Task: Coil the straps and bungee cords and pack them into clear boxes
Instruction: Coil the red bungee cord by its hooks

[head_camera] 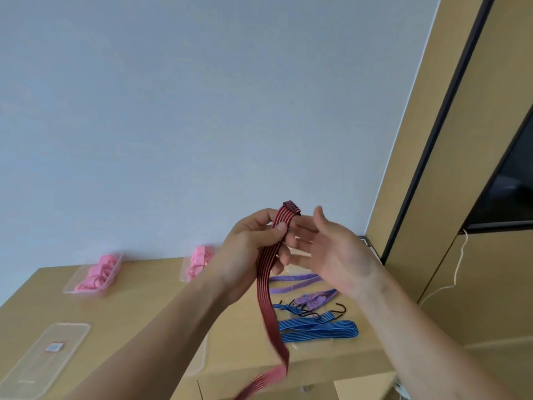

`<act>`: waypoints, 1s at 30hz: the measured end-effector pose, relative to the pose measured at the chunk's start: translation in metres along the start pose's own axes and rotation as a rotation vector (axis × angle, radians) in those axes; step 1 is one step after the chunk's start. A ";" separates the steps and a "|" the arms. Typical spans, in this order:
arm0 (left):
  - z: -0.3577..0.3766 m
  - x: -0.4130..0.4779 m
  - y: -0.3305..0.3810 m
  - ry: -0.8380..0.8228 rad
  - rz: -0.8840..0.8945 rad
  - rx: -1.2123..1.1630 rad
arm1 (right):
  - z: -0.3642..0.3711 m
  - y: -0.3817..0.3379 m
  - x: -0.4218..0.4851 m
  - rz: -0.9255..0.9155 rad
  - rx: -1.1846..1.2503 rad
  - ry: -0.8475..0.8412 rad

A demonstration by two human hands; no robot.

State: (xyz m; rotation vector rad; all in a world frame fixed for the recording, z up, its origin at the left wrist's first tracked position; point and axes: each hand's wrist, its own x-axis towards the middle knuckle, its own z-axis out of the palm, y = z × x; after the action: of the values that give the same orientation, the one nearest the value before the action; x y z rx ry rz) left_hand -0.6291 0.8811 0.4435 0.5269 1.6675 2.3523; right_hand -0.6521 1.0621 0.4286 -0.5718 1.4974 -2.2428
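**Q:** State of the hands?

**A:** The left hand (253, 246) is raised, thumb and curled fingers pinching the red strap (266, 298) just below its upper end. The right hand (334, 255) is just right of the red strap, palm turned toward it, fingers straight and spread, holding nothing. Its fingertips are blurred, so contact with the strap cannot be confirmed.

**Q:** Position of the red strap?

**A:** It hangs from the left hand, in front of the wooden table (144, 298). Its lower end curls leftward and is too blurred to read.

**Q:** Other items, referenced to the red strap?

**A:** Immediately right of it, on the table: the purple straps (294, 281), and below them the blue cord (317, 330) with black hooks. Left of it, against the wall: a near clear box (184, 274), partly behind the left hand, and a far clear box (69, 288), both containing pink straps (98, 272). Far lower left: a flat clear lid (43, 359).
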 end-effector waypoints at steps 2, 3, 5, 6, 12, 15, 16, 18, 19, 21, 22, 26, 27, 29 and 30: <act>0.001 -0.011 -0.005 -0.027 -0.039 0.077 | 0.015 -0.003 -0.001 -0.035 0.046 0.206; 0.002 -0.017 -0.008 -0.033 -0.073 0.130 | 0.022 -0.004 -0.003 -0.063 0.064 0.300; 0.004 -0.028 -0.013 -0.035 -0.139 0.198 | 0.034 -0.005 -0.006 -0.133 0.071 0.429; 0.005 -0.033 -0.015 -0.027 -0.157 0.199 | 0.039 -0.006 -0.009 -0.166 0.050 0.463; 0.011 -0.043 -0.019 0.095 -0.095 0.172 | 0.057 0.004 -0.020 -0.382 -0.295 0.667; 0.016 -0.044 -0.020 0.134 -0.098 0.151 | 0.058 0.014 -0.018 -0.522 -0.587 0.754; 0.016 -0.042 -0.020 0.145 -0.108 0.141 | 0.058 0.016 -0.018 -0.553 -0.636 0.726; 0.017 -0.038 -0.020 0.159 -0.124 0.114 | 0.057 0.017 -0.018 -0.566 -0.675 0.611; 0.016 -0.036 -0.019 0.163 -0.122 0.102 | 0.055 0.016 -0.019 -0.562 -0.683 0.552; 0.018 -0.031 -0.017 0.173 -0.099 0.065 | 0.051 0.009 -0.021 -0.538 -0.655 0.484; 0.019 -0.029 -0.016 0.176 -0.088 0.038 | 0.048 0.005 -0.021 -0.506 -0.581 0.463; 0.029 -0.020 -0.013 0.140 -0.104 -0.096 | 0.032 -0.013 -0.026 -0.408 -0.407 0.388; 0.033 -0.016 -0.014 0.127 -0.113 -0.134 | 0.025 -0.017 -0.027 -0.407 -0.416 0.378; 0.040 -0.011 -0.017 0.089 -0.099 -0.149 | 0.014 -0.023 -0.030 -0.410 -0.424 0.356; 0.043 -0.009 -0.019 0.070 -0.076 -0.117 | 0.009 -0.026 -0.031 -0.409 -0.434 0.347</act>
State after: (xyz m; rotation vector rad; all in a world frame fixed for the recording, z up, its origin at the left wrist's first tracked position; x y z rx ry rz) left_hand -0.6042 0.9215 0.4364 0.3574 1.5378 2.4198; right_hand -0.6236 1.0812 0.4524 -0.6898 2.2500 -2.4122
